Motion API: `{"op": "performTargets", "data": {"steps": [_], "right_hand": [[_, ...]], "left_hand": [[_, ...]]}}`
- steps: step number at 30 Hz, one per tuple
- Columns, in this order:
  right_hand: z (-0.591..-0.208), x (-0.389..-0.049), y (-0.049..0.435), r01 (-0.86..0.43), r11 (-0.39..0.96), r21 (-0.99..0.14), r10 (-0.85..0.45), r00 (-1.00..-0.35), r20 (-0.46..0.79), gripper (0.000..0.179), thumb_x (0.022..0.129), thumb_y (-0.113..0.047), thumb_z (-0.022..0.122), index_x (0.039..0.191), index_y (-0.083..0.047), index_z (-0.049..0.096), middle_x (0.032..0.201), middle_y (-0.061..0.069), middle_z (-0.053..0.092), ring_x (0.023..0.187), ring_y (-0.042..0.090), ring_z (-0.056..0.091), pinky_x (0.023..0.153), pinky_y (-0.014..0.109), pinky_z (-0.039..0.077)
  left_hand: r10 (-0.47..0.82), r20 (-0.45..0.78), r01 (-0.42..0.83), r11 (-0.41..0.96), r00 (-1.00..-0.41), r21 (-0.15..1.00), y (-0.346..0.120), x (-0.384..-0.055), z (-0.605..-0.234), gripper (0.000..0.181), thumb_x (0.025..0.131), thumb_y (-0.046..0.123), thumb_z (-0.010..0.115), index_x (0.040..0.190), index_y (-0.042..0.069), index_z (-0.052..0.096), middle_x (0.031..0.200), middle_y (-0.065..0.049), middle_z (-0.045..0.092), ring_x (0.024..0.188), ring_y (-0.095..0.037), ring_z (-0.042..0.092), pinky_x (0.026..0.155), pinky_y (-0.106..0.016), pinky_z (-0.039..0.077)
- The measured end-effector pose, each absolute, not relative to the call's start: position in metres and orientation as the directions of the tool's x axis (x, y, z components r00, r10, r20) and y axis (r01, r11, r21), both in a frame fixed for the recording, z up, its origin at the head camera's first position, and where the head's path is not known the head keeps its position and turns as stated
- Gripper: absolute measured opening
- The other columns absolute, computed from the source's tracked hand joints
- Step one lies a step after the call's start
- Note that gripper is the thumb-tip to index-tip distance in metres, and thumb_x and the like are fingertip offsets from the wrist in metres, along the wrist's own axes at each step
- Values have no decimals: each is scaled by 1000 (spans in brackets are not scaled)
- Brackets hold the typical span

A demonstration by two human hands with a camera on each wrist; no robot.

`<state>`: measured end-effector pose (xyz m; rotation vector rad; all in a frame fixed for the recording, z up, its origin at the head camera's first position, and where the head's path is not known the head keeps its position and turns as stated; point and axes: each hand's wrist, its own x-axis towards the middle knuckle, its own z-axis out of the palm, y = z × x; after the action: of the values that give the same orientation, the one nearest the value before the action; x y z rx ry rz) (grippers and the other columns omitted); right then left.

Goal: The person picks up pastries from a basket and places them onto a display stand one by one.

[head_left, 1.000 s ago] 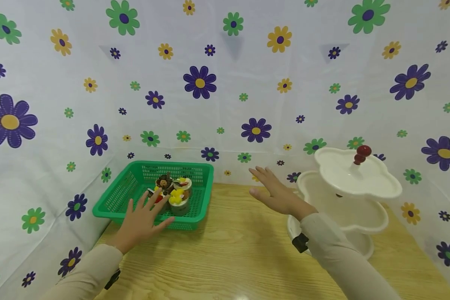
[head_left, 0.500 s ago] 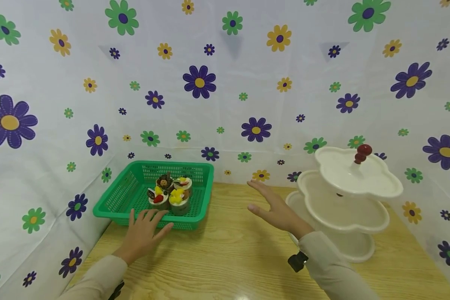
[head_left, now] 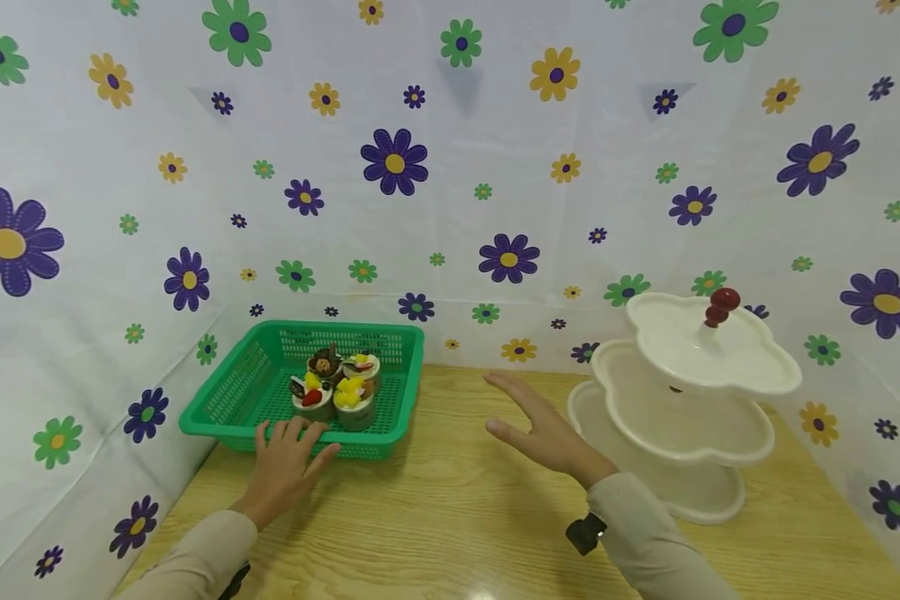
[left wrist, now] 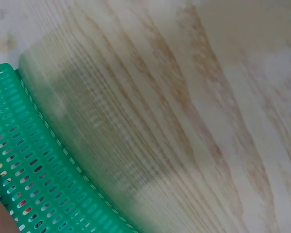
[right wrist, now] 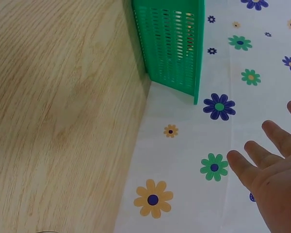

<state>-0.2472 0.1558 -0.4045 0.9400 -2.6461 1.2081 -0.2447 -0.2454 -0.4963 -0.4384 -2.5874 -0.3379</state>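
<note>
My left hand [head_left: 283, 462] is at the front rim of a green plastic basket [head_left: 225, 432], its bent fingers hooked over the edge and its thumb outside the front wall. Several small dessert cups stand together in the basket. One has a strawberry on top [head_left: 312, 397], another has yellow topping [head_left: 351, 392], and a brown one [head_left: 324, 364] sits behind. My right hand [head_left: 547, 433] hovers over the table between the basket and a white tiered stand [head_left: 690, 417]. Its fingers are extended and touch nothing; the right wrist view also shows the spread fingers of that hand [right wrist: 276, 170].
The wooden table [head_left: 435, 517] carries the basket on the left and the three-tier stand on the right, topped by a red knob [head_left: 722, 307]. A white flower-print sheet [head_left: 457, 225] hangs around the back and sides.
My left hand has drawn back from above the cups and come down onto the basket's front rim. The right hand has lowered slightly. Basket and stand stay put.
</note>
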Motion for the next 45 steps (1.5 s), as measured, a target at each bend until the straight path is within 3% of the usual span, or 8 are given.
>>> {"op": "performTargets", "data": {"steps": [9, 15, 30, 39, 45], "right_hand": [[-404, -242, 163, -536, 508, -674, -475, -828, 299, 63, 95, -35, 60, 150, -33, 29, 156, -1, 26, 142, 30, 25, 107, 62, 26], [-402, -237, 170, -512, 489, -706, -447, -842, 301, 67, 91, -38, 65, 148, -36, 31, 156, -4, 27, 142, 27, 27, 107, 54, 31], [-404, -231, 197, -558, 457, -692, -432, -820, 376, 71, 87, -23, 72, 148, -26, 35, 152, 3, 35, 140, 27, 31, 107, 53, 33], [-399, -221, 211, -519, 492, -699, -406, -847, 342, 70, 88, -30, 70, 148, -29, 35, 153, 6, 33, 139, 29, 32, 107, 54, 32], [-405, -217, 222, -525, 483, -700, -389, -845, 366, 68, 88, -23, 71, 147, -19, 38, 152, 7, 35, 138, 30, 33, 106, 52, 34]], "left_hand": [[234, 559, 372, 916, -796, 147, -232, -244, -497, 38, 91, 46, 60, 110, 13, 62, 101, -12, 55, 96, -36, 49, 95, -64, 21], [243, 573, 387, 911, -783, 142, -218, -241, -498, 38, 91, 45, 61, 109, 12, 64, 100, -11, 53, 95, -35, 47, 94, -64, 22], [265, 556, 423, 889, -788, 176, -155, -224, -501, 32, 94, 44, 58, 112, 18, 62, 105, -7, 50, 99, -30, 43, 95, -62, 19], [303, 558, 473, 861, -773, 187, -101, -211, -502, 29, 95, 42, 57, 113, 20, 62, 103, -4, 50, 99, -27, 43, 96, -62, 19], [311, 572, 489, 852, -759, 185, -66, -203, -504, 31, 96, 46, 53, 113, 21, 62, 102, -3, 50, 99, -25, 43, 97, -62, 22]]}}
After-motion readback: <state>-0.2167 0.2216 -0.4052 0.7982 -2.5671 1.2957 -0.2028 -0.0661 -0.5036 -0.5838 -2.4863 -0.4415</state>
